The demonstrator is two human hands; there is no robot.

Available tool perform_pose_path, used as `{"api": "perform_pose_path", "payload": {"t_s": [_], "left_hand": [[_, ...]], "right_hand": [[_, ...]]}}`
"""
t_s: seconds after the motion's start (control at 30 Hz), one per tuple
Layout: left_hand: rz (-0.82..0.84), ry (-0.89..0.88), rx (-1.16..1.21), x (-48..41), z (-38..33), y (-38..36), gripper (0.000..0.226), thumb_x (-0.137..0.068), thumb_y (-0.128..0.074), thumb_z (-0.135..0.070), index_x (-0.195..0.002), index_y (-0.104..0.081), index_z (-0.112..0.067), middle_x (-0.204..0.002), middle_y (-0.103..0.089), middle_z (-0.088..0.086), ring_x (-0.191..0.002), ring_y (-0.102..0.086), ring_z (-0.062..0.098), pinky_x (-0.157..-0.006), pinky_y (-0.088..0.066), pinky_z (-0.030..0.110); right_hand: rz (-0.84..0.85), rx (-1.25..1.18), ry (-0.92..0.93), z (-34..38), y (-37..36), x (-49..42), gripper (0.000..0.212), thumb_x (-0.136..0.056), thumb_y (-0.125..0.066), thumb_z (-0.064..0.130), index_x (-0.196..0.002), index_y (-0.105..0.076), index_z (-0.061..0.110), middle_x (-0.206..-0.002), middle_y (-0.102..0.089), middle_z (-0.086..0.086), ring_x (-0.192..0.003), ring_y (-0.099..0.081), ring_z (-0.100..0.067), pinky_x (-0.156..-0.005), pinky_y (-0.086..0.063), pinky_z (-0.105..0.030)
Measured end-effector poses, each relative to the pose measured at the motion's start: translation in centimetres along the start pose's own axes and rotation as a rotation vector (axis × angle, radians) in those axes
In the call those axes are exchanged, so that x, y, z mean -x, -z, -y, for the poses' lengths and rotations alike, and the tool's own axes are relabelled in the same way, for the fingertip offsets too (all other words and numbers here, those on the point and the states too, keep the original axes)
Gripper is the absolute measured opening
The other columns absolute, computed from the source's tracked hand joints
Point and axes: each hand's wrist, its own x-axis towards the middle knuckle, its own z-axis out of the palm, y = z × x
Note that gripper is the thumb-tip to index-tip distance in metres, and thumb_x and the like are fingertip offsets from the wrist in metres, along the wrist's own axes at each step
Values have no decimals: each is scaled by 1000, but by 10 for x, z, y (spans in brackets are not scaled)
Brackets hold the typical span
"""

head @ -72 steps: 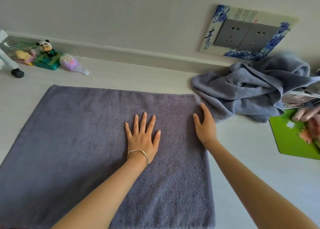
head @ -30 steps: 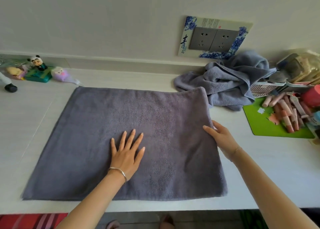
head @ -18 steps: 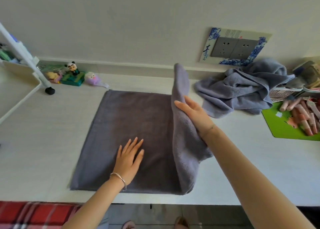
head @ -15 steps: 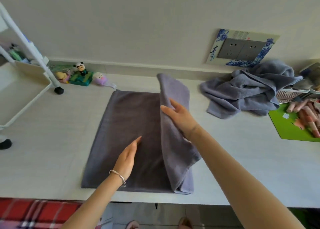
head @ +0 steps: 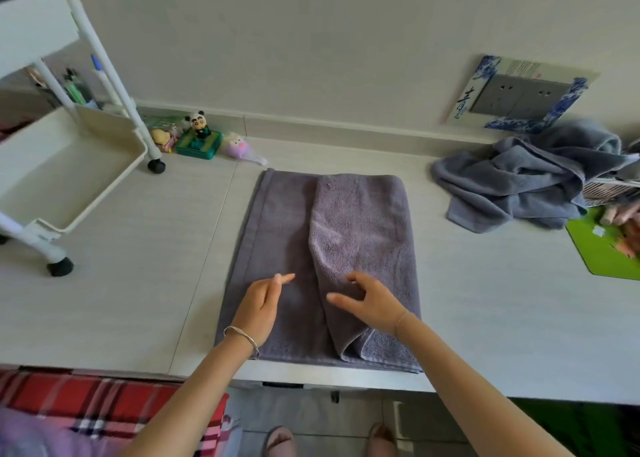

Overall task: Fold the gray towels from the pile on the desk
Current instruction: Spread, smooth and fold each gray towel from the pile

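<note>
While the gray towel (head: 287, 235) is lying on the desk (head: 138, 249), right side doubled over, I am seeing left hand (head: 259, 304) and right hand (head: 372, 306) hanging over its near end, fingers loose, gripping nothing; towel pile (head: 519, 183) is sitting far right.

The right hand (head: 372, 302) has let go of the towel (head: 360, 235), whose right part now lies folded leftward over its middle. The left hand (head: 258, 306) has lifted, fingers loosely curled.
</note>
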Motion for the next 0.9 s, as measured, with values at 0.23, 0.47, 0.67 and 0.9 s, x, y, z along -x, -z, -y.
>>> {"api": "perform_pose_path", "payload": {"t_s": [0.23,0.47,0.67,0.9], "left_hand": [[50,80,55,4,15,12,51,-95,-25,-56,-110,-67,-31,-119,-63,-8,-117,-52,3,-105,-32,21],[51,-6,-84,1,3,17,45,-101,-31,-33,-112,-68,-9,-112,-68,8,-107,-57,12,-87,-33,4],[90,-155,-391,7,-1,14,84,-79,-6,-58,-116,-65,-11,-123,-63,3,-119,-51,19,-100,-27,18],[230,-57,-766,-24,-8,11,63,-93,-15,-61,-137,-45,-26,-147,-38,-11,-141,-23,11,-117,-5,39]], "right_hand": [[-117,42,152,16,-27,19,32,-85,-66,29,-82,-59,-2,-69,-55,-15,-63,-42,-14,-59,-37,-27],[124,12,157,24,-42,22,29,-94,-54,36,-110,-68,15,-84,-64,5,-66,-56,1,-63,-51,-19],[-232,453,141,-13,0,-11,34,-98,-41,41,-126,-57,29,-131,-48,4,-126,-38,-19,-108,-29,-39],[-173,588,142,-13,-4,-7,41,-93,-44,52,-127,-53,30,-113,-45,1,-108,-46,-20,-96,-42,-33]]}}
